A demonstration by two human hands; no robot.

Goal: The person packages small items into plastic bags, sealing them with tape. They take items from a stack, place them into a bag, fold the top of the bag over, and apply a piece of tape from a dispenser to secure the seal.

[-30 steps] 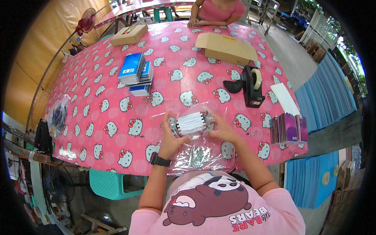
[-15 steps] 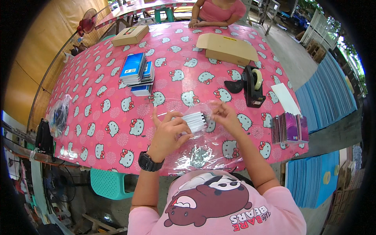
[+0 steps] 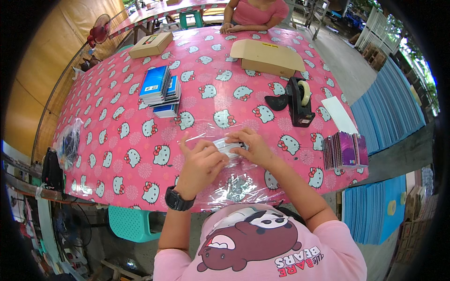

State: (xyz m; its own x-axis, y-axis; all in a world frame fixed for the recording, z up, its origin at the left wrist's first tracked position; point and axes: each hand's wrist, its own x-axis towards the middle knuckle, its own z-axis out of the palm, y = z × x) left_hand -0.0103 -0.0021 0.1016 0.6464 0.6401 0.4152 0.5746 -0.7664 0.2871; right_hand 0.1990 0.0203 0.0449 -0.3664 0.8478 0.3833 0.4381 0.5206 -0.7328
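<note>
A bundle of white, pen-like sticks with dark ends lies on the table in front of me, among clear plastic wrap. My left hand, with a black watch on its wrist, is curled over the bundle's left end. From the other side my right hand grips the right end, thumb below and fingers on top. Both hands hide much of the bundle. The shiny plastic spreads toward the table's near edge and also shows beyond my fingers.
Blue spiral notebooks are stacked at the back left. An open cardboard box, a black tape dispenser and purple notebooks sit to the right. A closed box lies far left. Another person sits across the table.
My right hand has moved left and down from the bundle's side onto its right end, covering the dark tips. The left hand stays over the left end.
</note>
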